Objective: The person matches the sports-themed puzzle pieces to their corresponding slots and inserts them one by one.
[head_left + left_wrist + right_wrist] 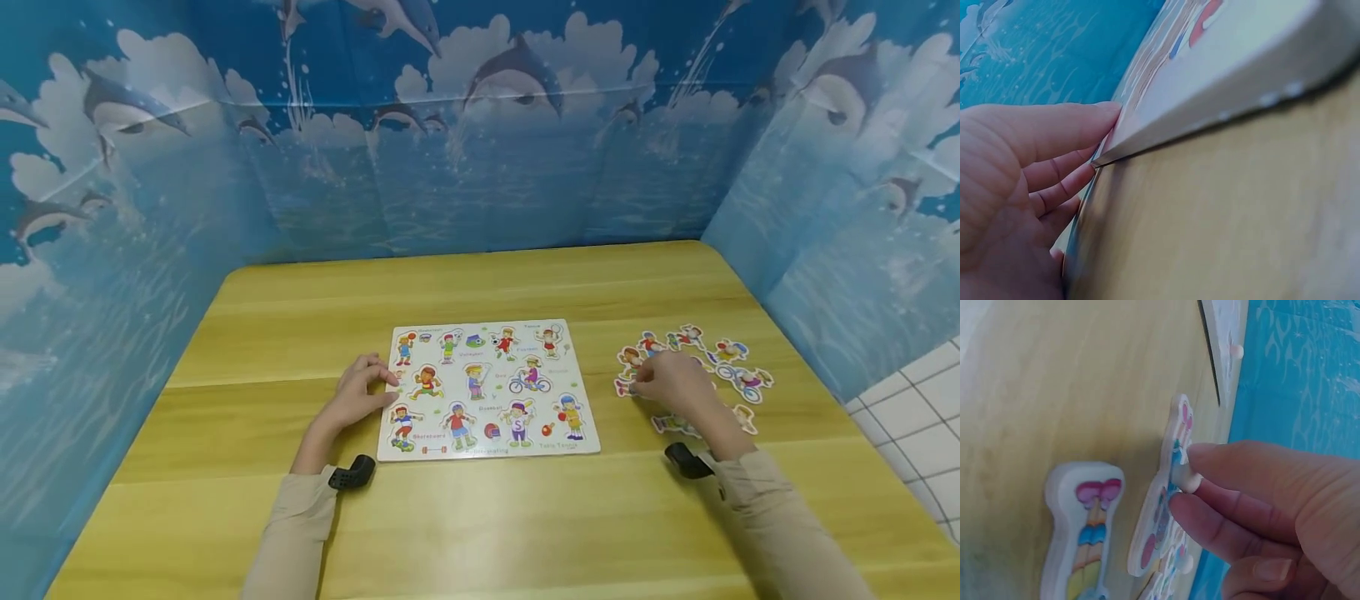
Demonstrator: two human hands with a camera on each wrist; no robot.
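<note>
Between right hand (1260, 506) fingers (1210, 522), grip pinches a puzzle piece (1163, 506) peg. Left hand (358, 398), fingers relaxed, touches puzzle board (487, 387) edge on table (480, 517)

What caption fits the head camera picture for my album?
Left hand touches the puzzle board's edge while the right hand pinches a puzzle piece's peg on the wooden table.

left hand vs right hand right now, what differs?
The left hand rests with straight fingers against the puzzle board edge and holds nothing; the right hand pinches the peg of a loose puzzle piece among the scattered pieces. Both are low over the wooden table.
</note>
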